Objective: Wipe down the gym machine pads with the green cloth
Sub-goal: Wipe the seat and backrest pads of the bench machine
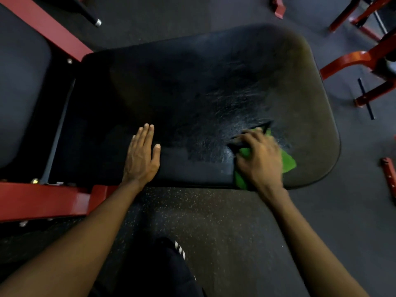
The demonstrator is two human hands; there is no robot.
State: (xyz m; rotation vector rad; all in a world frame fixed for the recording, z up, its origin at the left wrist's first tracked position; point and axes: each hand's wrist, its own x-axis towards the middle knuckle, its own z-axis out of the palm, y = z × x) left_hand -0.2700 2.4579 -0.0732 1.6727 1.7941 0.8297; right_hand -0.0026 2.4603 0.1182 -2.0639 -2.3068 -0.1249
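A large black gym pad (203, 82) fills the middle of the view, with a wet, streaked sheen across its centre. My right hand (260, 156) presses the green cloth (288, 161) onto the pad near its front right corner; the cloth shows on both sides of my hand and is blurred. My left hand (142, 155) lies flat on the pad's front edge, fingers together and holding nothing. A second black pad (19, 82) sits at the far left.
Red metal frame bars (42, 200) run along the left and front left of the pad. More red machine frames (364, 58) stand at the right and top right. Speckled dark rubber floor (214, 221) lies below. My dark-trousered leg (162, 271) is at the bottom.
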